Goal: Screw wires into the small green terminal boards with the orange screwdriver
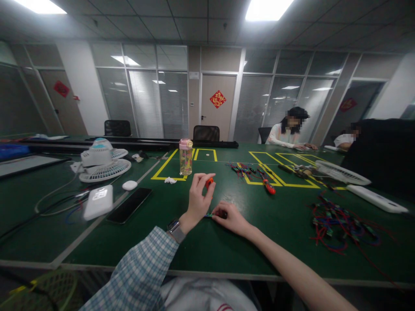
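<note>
My left hand (198, 201), with a watch on its wrist, is raised over the table with its fingers closed around a small orange-handled screwdriver (209, 183). Its thin shaft appears to point down at a small green circuit board (208, 215), though the tip is too small to make out. Lying low on the table, my right hand (229, 218) pinches the right end of that board between thumb and fingers. The left hand hides part of the board.
To the right lies a tangle of wired boards (337, 224); a smaller wire pile (243, 169) and a red-handled tool (269, 186) lie ahead. A bottle (186, 157), phone (129, 205), white power bank (99, 202) and fan (103, 162) stand leftward. Two people sit across.
</note>
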